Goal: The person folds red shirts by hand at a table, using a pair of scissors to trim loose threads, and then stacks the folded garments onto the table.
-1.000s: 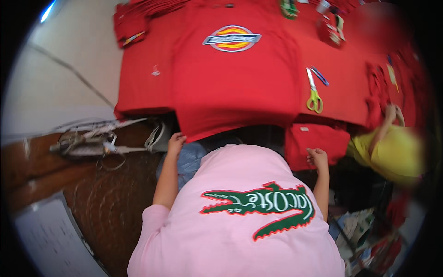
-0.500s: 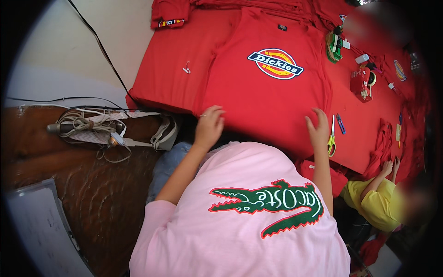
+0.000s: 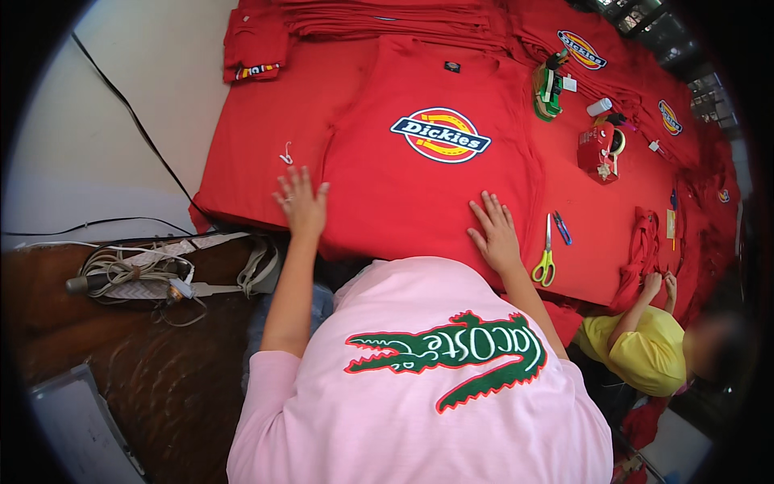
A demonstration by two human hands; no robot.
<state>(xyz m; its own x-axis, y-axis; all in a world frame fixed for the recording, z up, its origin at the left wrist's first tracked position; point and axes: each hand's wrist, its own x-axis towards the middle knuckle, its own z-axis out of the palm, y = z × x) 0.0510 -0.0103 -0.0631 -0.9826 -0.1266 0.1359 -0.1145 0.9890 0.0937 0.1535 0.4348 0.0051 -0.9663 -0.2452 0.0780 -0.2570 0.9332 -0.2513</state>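
Observation:
A red T-shirt (image 3: pixel 403 202) with a round yellow, white and blue chest print lies spread flat on the red-covered table (image 3: pixel 242 145), its collar pointing away from me. My left hand (image 3: pixel 304 208) rests at the shirt's near left edge, fingers spread. On the near right part of the shirt lies my right hand (image 3: pixel 496 235), palm down with its fingers apart. Neither hand holds anything. Just beyond my left fingertips is a small white plastic hook (image 3: pixel 286 153). To the right of my right hand lie yellow-green-handled scissors (image 3: pixel 546 254) and small blue thread snips (image 3: pixel 562 228).
Stacked red shirts (image 3: pixel 395 20) line the far side. At the right stand a green tape dispenser (image 3: pixel 548 93), a red tape dispenser (image 3: pixel 598 152) and a white spool (image 3: pixel 599 106). A co-worker in a yellow shirt (image 3: pixel 645 347) handles red cloth. Bundled cables (image 3: pixel 145 270) lie at left.
Both hands, raised at the shirt's near edge before, have come down with fingers spread, the right one now on the cloth. The view has shifted, so the table appears further left and lower.

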